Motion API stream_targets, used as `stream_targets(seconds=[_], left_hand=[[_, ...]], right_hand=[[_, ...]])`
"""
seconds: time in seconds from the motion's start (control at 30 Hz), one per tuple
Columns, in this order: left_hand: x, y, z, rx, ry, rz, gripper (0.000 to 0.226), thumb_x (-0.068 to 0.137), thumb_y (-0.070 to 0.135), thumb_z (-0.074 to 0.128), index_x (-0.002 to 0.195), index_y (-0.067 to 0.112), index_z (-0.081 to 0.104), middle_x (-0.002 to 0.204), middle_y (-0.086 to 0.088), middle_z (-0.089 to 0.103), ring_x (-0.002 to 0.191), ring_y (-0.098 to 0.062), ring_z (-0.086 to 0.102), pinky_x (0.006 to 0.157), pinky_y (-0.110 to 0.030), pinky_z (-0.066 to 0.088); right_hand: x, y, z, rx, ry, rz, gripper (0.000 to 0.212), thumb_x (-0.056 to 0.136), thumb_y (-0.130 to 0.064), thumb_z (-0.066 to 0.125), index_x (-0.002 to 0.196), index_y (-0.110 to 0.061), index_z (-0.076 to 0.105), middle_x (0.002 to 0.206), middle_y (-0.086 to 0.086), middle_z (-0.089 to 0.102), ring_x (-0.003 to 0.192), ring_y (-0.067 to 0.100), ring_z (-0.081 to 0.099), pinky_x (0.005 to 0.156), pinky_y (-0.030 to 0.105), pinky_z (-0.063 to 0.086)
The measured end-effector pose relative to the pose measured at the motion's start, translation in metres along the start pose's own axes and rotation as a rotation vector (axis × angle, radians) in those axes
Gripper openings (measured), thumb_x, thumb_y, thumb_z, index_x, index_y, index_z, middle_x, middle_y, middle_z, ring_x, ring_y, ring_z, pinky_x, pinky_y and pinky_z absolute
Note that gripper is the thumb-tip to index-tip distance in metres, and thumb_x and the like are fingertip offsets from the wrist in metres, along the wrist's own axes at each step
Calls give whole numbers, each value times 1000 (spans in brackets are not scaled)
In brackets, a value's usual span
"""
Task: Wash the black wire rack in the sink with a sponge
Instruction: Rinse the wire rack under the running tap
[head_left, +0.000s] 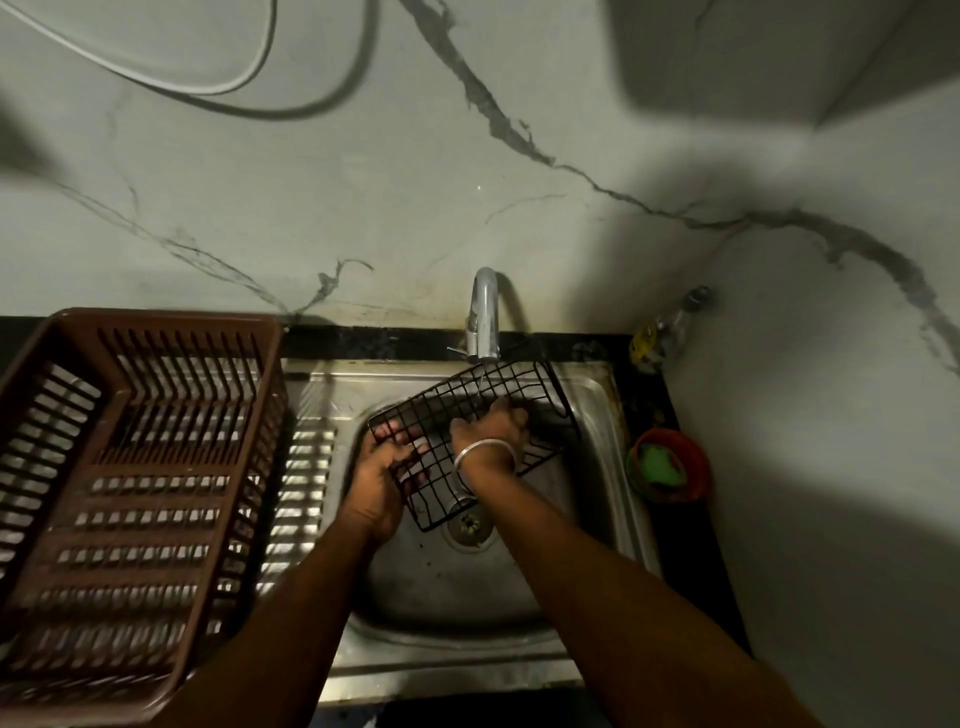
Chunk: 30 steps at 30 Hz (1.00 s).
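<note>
Beside the brown plastic dish drainer (130, 467), the steel sink (597, 415) is holding the work: the black wire rack (498, 384) is tilting over the basin under the tap (484, 312). The left hand (379, 467) is gripping its lower edge — the right hand (493, 423) is pressing on the grid (sponge not visible, grip unclear). Likely rinsing or rubbing; next comes turning the rack.

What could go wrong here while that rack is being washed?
The rack is held tilted over the sink by the left hand alone at one edge; wet, it might slip. The right hand rubs across thin wires, so fingers could snag. The bowl stands near the rim and could be knocked.
</note>
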<state>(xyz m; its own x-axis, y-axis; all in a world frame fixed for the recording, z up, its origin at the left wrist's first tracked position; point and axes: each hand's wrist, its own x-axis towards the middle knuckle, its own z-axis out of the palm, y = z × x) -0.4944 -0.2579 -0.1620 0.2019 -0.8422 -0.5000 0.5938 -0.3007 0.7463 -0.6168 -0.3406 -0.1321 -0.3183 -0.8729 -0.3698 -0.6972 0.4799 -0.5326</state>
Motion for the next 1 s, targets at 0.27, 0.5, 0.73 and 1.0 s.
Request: stream_targets(seconds=[0.27,0.5,0.73,1.0], left_hand=[[-11,-18,-5,-48,-85,-103,66,66,14,75,130,27,64,148,-10,64,130,-35,60,95,-49,48],[-14,-6,-17,43,-94,-234,62,84,64,73,131,24,70,128,-2,76,119,-28,68,94,-52,54],[-6,37,32,546,-214,-124,97,68,80,78,153,42,51,150,0,57,138,-25,53,117,-58,42],[3,41,62,456,-91,-145,79,80,85,59,138,33,57,133,-6,70,119,-31,66,95,-59,53]], right_hand=[[-3,13,6,-37,59,27,106,77,-54,86,159,-16,30,156,14,41,138,34,50,106,49,47],[9,37,-2,-232,87,-147,94,70,-51,88,145,-17,42,144,15,47,131,36,52,108,47,43],[3,58,-6,-502,27,-532,90,73,-42,89,146,-20,41,140,11,45,128,33,49,106,46,40],[13,56,-21,-368,148,-821,55,88,-33,72,139,-19,61,135,10,58,124,29,53,101,46,48]])
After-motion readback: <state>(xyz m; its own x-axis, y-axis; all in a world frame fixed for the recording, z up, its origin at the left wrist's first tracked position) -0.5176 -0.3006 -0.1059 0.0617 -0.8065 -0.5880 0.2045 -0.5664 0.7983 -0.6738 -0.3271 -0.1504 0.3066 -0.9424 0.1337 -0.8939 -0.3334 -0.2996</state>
